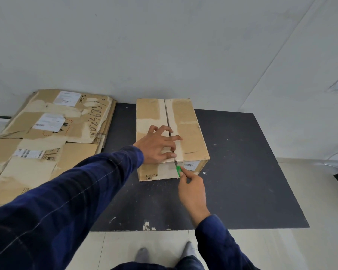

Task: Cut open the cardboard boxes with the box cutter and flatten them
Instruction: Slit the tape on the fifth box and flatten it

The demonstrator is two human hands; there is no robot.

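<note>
Cardboard first: the closed brown rectangular box [185, 121] sits at the far edge of the black floor mat [242, 172], my left hand [158, 147] spread wide, pressing its top across the centre seam. My right hand [193, 190] pinches the small green box cutter [178, 170], blade at the seam's near end.

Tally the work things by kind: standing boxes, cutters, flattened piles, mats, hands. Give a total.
Standing cardboard box: 1
Box cutter: 1
Pile of flattened cardboard: 1, sheets uncountable
Black mat: 1
Hands: 2, left hand and right hand
Total: 6
</note>
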